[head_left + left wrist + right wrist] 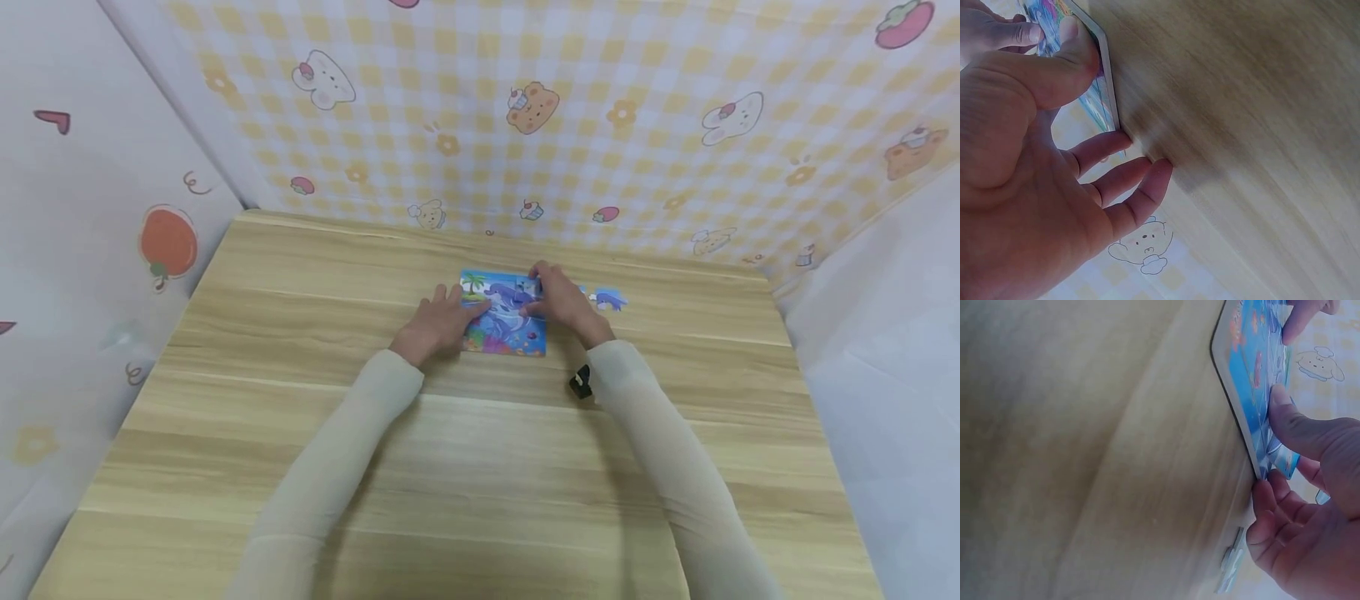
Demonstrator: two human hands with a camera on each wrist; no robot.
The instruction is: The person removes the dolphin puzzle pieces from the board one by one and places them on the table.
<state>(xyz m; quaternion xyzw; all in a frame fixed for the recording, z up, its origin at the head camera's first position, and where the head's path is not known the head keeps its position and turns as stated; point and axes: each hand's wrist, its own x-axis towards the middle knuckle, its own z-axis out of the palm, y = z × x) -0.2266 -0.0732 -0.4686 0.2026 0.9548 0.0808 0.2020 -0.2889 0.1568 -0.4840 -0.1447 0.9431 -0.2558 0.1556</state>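
Observation:
A colourful sea-picture jigsaw board (504,321) lies flat on the wooden table (300,333), past its middle. My left hand (438,321) rests at the board's left edge with its fingers straight on the table and its thumb (1066,62) pressing on the board (1102,75). My right hand (558,300) is over the board's upper right part. Its thumb (1297,425) lies on top of a blue puzzle piece (1282,464) at the edge of the board (1250,369), with curled fingers (1272,506) below that edge.
Loose blue pieces (609,298) lie on the table just right of the board; one (1230,569) shows near my right palm. Patterned cloth walls (525,125) enclose the table at the back and sides. A small black object (581,382) sits at my right wrist.

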